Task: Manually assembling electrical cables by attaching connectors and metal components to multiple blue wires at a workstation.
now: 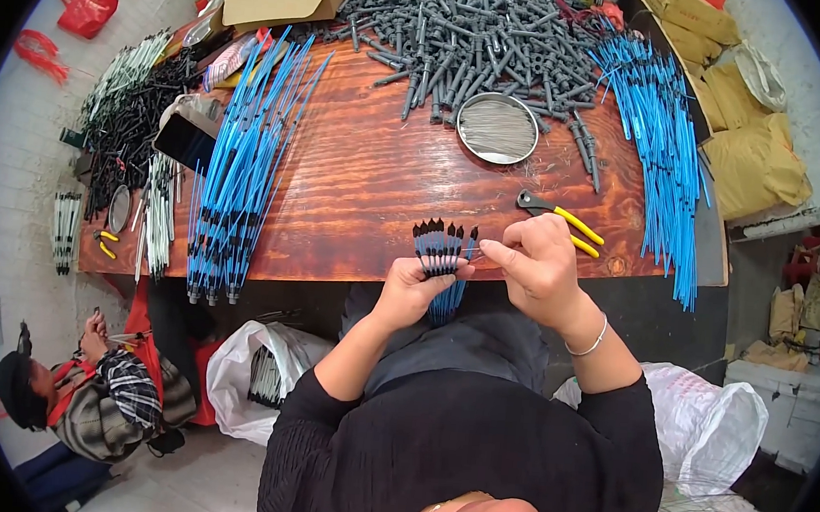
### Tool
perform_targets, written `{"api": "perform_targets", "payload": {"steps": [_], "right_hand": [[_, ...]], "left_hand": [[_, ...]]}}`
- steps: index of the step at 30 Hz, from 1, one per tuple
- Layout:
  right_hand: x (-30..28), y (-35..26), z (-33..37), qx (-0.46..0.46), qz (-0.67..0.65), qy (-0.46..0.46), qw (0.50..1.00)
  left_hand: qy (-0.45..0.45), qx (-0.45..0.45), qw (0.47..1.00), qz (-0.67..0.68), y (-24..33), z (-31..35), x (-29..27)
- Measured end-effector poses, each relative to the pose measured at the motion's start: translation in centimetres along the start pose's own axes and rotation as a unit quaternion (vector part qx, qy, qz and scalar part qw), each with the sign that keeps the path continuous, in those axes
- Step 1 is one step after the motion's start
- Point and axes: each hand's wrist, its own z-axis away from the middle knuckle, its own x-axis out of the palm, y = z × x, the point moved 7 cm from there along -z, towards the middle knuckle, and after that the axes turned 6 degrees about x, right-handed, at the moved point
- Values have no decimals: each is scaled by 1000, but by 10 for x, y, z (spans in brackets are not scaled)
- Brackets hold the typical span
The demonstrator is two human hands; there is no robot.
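My left hand [405,296] is closed around a fanned bundle of thin blue rods with black pointed tips [441,247], held upright just in front of the table's near edge. The rods' blue lower ends hang below the hand, over my lap. My right hand [541,274] is closed in a pinch beside the bundle's rightmost tip; whatever lies between its fingertips is too small to make out. Beyond the hands, a round metal dish [460,137] holds many thin metal pins. Cutting pliers with yellow handles [578,229] lie just past my right hand.
A big heap of dark grey plastic pieces [485,40] covers the table's far side. Blue rods lie in bundles at left [233,175] and right [663,160]. A phone [185,147] and white rods lie farther left. Another person [116,377] sits at lower left.
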Motion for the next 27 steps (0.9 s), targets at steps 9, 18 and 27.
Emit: {"api": "perform_targets", "payload": {"steps": [9,18,27], "right_hand": [[5,-3,-5,11,-6,-3,1000],[15,-1,-1,54,-74,-10,996],[16,0,-4,75,-56,-20,995]], "left_hand": [[17,2,1000,-14,-1,1,-2],[7,1,1000,-23,-2,1,-2],[29,8,999,-22,-2,0,0]]}}
